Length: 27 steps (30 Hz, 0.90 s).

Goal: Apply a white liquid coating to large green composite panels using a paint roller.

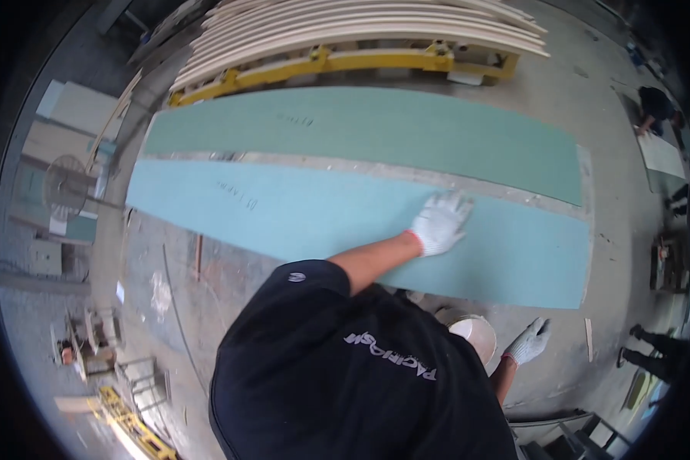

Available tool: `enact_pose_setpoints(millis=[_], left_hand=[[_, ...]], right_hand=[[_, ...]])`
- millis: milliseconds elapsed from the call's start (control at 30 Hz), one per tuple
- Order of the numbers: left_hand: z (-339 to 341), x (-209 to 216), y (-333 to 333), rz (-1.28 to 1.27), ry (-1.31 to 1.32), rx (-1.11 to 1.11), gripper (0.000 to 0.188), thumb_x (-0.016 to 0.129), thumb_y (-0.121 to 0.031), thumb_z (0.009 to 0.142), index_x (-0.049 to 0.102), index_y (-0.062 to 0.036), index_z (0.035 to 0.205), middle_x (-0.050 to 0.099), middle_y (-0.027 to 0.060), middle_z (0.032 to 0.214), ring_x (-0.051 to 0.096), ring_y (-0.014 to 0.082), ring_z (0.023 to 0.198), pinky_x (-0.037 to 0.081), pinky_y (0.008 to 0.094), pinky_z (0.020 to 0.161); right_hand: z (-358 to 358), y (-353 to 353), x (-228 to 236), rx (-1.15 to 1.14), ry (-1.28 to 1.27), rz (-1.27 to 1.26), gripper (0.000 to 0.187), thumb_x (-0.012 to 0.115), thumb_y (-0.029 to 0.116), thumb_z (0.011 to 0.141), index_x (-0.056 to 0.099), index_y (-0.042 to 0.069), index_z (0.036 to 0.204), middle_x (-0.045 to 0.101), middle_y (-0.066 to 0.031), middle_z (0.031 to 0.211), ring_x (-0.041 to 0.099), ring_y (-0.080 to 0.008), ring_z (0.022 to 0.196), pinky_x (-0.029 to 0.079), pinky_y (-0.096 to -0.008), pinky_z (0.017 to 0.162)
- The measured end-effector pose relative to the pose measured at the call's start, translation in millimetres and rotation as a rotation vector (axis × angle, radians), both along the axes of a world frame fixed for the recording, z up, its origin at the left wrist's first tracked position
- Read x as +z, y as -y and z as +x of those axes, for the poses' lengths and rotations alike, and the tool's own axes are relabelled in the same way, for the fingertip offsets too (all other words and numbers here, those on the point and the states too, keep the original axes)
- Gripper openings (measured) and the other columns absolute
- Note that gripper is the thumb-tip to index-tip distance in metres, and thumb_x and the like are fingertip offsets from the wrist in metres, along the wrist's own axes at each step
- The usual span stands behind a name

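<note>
Two long green boards lay side by side on the concrete floor (207, 291): the far board (360, 130) and the near board (284, 215). Behind them one stack of pale curved panels (360, 31) sat on a yellow rack (337, 63). The gloved left hand (439, 221) pressed flat on the near board, fingers spread. The gloved right hand (529, 343) hung loosely open beside one white bucket (474, 335).

- Long pale green board (299, 215), lying flat on concrete floor, running left to right, touched on its upper right part by a white-gloved hand.
- Second, darker green board (376, 130) lying flat just beyond, parallel, a narrow gap between.
</note>
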<state>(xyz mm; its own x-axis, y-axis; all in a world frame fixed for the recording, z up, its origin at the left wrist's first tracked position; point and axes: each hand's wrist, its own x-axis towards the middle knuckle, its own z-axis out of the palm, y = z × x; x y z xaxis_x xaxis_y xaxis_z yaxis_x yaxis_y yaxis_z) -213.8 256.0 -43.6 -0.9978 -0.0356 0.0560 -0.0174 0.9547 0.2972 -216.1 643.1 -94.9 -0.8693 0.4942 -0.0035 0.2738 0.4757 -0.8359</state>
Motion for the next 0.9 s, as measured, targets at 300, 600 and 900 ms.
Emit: enact_pose_setpoints(millis=[300,600,900], left_hand=[[246.8,15.8,109.5,-0.213,0.158,0.134,0.084,0.079,-0.049,0.077,0.047,-0.0097,0.144,0.047,0.0194,0.145,0.045,0.0367,0.139,0.032,0.0566,0.117],[350.3,3.7,194.0,-0.368,0.2,0.321,0.066,0.074,-0.036,0.081,0.052,-0.0175,0.14,0.05,0.0143,0.145,0.047,0.0336,0.138,0.039,0.0565,0.112],[393.3,-11.1,261.1,-0.385,0.061,0.284,0.048,0.054,-0.025,0.089,0.054,-0.0206,0.137,0.051,0.0102,0.145,0.049,0.0286,0.135,0.042,0.0542,0.109]], right_hand=[[-57.8,220.5,74.3,1.213,-0.411,0.505,0.037,0.069,0.021,0.093,0.065,0.004,0.126,0.07,-0.0183,0.114,0.065,-0.0373,0.106,0.051,-0.0464,0.091],[-27.1,434.5,39.9,1.612,-0.397,0.674,0.051,0.063,0.041,0.094,0.061,0.009,0.133,0.067,-0.0146,0.125,0.059,-0.0346,0.12,0.045,-0.0503,0.098],[12.5,562.1,60.3,1.712,-0.047,0.803,0.041,0.062,0.039,0.094,0.07,0.012,0.124,0.071,-0.0167,0.118,0.065,-0.0366,0.114,0.05,-0.0454,0.099]])
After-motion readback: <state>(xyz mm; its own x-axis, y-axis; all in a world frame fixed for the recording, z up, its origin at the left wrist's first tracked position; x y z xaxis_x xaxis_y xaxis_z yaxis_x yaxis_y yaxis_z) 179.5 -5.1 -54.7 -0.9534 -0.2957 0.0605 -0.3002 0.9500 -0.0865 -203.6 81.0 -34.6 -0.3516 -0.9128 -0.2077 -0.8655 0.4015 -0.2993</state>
